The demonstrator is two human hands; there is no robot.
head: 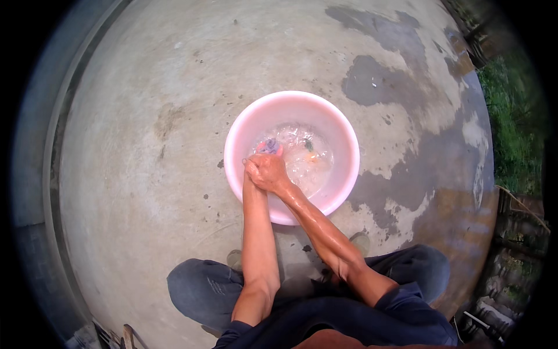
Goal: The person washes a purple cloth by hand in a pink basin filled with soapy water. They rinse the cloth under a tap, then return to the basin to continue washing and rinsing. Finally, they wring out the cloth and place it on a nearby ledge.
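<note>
A round pink plastic basin [292, 217] stands on the concrete ground in front of me, holding shallow, rippling water [305, 174]. My right hand [268, 170] is wet and curled over my left hand [247, 172] at the basin's left side. Just past the knuckles, a pink and purple item [270, 146], perhaps cloth, shows above the water; my right hand seems closed on it. Most of my left hand is hidden under the right, so its grip cannot be seen. Small green [308, 145] and orange [311, 157] patches show in the water, too blurred to name.
My bent knees flank the near side of the basin. Dark wet patches [392, 183] spread over the concrete [144, 144] to the right. Green plants [508, 131] grow beyond its right edge. A wall base [32, 152] runs along the left, with a wooden piece [128, 336] at lower left.
</note>
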